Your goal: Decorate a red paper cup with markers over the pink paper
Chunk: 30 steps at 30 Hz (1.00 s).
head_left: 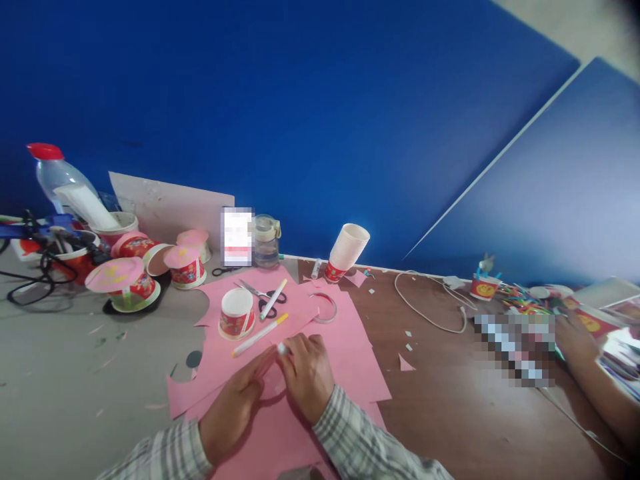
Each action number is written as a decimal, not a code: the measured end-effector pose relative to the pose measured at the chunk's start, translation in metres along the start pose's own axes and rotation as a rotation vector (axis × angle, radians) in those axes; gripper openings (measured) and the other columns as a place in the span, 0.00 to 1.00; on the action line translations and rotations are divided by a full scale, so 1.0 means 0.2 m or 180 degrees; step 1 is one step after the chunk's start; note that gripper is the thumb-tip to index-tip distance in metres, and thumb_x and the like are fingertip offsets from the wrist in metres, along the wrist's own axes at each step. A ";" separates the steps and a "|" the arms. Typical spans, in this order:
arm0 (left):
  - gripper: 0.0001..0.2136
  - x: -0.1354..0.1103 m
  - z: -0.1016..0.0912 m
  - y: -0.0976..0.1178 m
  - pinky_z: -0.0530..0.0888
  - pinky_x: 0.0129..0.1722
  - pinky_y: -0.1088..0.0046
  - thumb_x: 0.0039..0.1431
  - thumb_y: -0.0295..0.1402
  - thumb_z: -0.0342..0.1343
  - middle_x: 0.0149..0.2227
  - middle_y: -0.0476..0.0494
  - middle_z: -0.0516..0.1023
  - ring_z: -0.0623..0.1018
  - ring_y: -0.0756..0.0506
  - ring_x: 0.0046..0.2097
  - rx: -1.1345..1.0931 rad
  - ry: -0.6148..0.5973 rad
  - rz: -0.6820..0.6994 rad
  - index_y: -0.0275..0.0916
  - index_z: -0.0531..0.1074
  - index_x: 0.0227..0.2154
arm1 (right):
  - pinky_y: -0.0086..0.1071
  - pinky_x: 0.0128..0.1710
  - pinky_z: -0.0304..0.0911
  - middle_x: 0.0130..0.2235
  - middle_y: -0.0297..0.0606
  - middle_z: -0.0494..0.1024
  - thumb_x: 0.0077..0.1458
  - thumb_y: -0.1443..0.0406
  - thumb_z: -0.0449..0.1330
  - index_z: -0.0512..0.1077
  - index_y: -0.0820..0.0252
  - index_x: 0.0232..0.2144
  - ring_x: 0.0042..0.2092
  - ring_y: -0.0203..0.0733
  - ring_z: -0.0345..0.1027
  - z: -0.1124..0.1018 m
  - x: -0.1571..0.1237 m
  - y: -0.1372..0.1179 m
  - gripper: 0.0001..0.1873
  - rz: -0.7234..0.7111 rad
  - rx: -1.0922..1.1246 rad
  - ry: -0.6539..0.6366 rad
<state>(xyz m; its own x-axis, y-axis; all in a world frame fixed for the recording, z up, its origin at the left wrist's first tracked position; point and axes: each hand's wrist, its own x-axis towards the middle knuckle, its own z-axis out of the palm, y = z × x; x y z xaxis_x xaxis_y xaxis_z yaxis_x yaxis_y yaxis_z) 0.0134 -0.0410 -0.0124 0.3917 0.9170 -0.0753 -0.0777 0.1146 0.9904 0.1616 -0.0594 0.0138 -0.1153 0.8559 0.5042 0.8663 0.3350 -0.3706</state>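
My left hand [234, 407] and my right hand [307, 373] meet low in the middle, over large pink paper sheets [350, 363]. Between them is a piece of pink paper [273, 383], pinched by the fingers of both; its outline is partly hidden. A small white spot shows at my right thumb, too small to name. Just beyond lie a yellow-tipped marker [260, 335], a green-tipped marker [273, 300] and black-handled scissors [257, 293]. A red and white paper cup [237, 313] stands upside down left of them. A roll of tape [325, 308] lies to the right.
Several cups with pink paper tops [187, 267] stand at left, near a red-capped bottle [63, 173]. A glass jar [267, 241] and leaning stacked cups [347, 250] line the blue partition [300, 133]. A white cable [425, 318] and another person's arm [585, 360] are at right.
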 end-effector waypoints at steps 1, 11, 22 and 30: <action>0.21 0.00 0.00 0.00 0.64 0.48 0.54 0.36 0.22 0.50 0.41 0.41 0.79 0.68 0.33 0.47 -0.0163 0.0095 -0.0069 0.42 0.76 0.35 | 0.34 0.30 0.55 0.25 0.33 0.75 0.51 0.69 0.58 0.67 0.58 0.29 0.26 0.44 0.67 -0.01 0.00 0.00 0.03 0.0012 0.0092 0.0139; 0.16 -0.02 0.05 0.04 0.72 0.32 0.56 0.36 0.24 0.57 0.33 0.40 0.79 0.73 0.33 0.36 -0.1329 -0.0006 -0.0272 0.39 0.75 0.33 | 0.36 0.33 0.58 0.30 0.35 0.77 0.54 0.70 0.56 0.66 0.57 0.33 0.30 0.45 0.71 -0.02 -0.01 -0.12 0.04 -0.0340 0.0532 -0.0331; 0.22 0.01 0.00 0.02 0.60 0.49 0.54 0.32 0.22 0.48 0.37 0.41 0.79 0.68 0.32 0.44 0.0148 0.0254 0.0232 0.40 0.76 0.34 | 0.33 0.28 0.51 0.24 0.33 0.72 0.54 0.69 0.55 0.67 0.59 0.28 0.25 0.43 0.63 0.02 0.01 -0.06 0.03 -0.0198 -0.0219 -0.0167; 0.24 -0.01 0.05 0.05 0.69 0.18 0.65 0.32 0.20 0.50 0.29 0.44 0.79 0.69 0.44 0.19 -0.0964 0.0525 -0.0503 0.41 0.74 0.37 | 0.34 0.32 0.52 0.27 0.34 0.76 0.54 0.68 0.56 0.66 0.58 0.32 0.27 0.43 0.67 -0.01 0.00 -0.08 0.02 -0.0200 0.0114 -0.0122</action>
<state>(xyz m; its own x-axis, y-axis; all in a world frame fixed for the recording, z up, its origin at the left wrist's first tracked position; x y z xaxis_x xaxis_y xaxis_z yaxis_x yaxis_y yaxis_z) 0.0207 -0.0455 -0.0017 0.2695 0.9253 -0.2667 -0.3053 0.3447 0.8877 0.1490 -0.0664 0.0215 -0.1878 0.8470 0.4974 0.8388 0.4018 -0.3673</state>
